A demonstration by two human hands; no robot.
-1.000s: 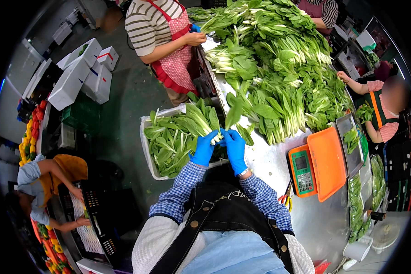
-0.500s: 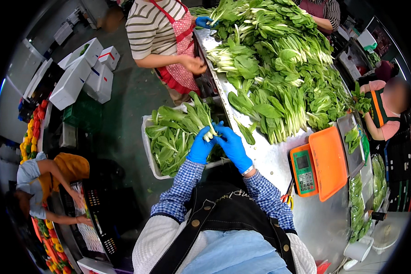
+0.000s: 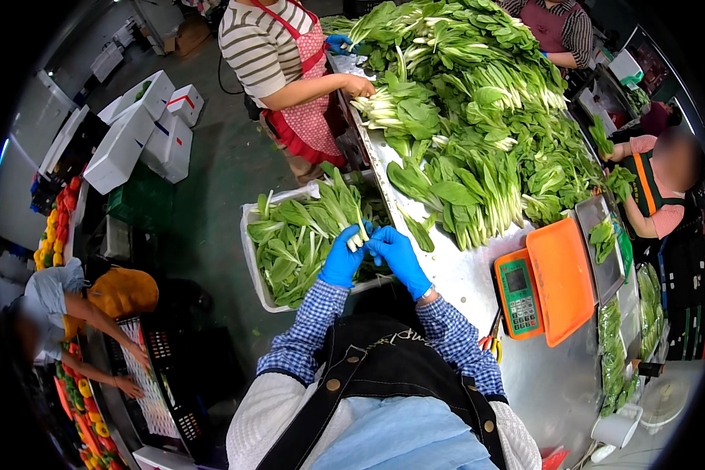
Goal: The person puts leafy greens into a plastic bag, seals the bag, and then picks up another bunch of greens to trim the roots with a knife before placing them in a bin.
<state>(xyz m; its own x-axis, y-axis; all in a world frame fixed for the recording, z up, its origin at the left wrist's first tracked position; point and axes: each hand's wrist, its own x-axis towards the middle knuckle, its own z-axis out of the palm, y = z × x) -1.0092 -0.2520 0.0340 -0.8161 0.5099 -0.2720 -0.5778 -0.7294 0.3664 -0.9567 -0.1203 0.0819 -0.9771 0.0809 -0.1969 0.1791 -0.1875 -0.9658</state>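
Observation:
My left hand (image 3: 341, 260), in a blue glove, is closed around a small bunch of bok choy (image 3: 343, 205). The white stem ends point toward me and the leaves lean away over the crate. My right hand (image 3: 399, 257), also gloved in blue, is beside it with fingers pinched together near the stem ends; what they grip is hidden. Under and beyond my hands stands a white crate (image 3: 260, 288) filled with loose bok choy (image 3: 290, 249). To the right, a large pile of bok choy (image 3: 478, 117) covers the far part of the metal table (image 3: 466, 278).
An orange scale (image 3: 560, 274) and scissors (image 3: 491, 343) lie on the table at right. Bagged greens (image 3: 615, 352) are farther right. A co-worker in a red apron (image 3: 309, 110) stands beyond the crate. Another bends over a black crate (image 3: 160, 376) at left. White foam boxes (image 3: 125, 141) are stacked back left.
My right fingers have drawn slightly away from the stems; the left hand keeps the bunch. The co-worker in the red apron has reached a hand onto the pile. The person at left has shifted.

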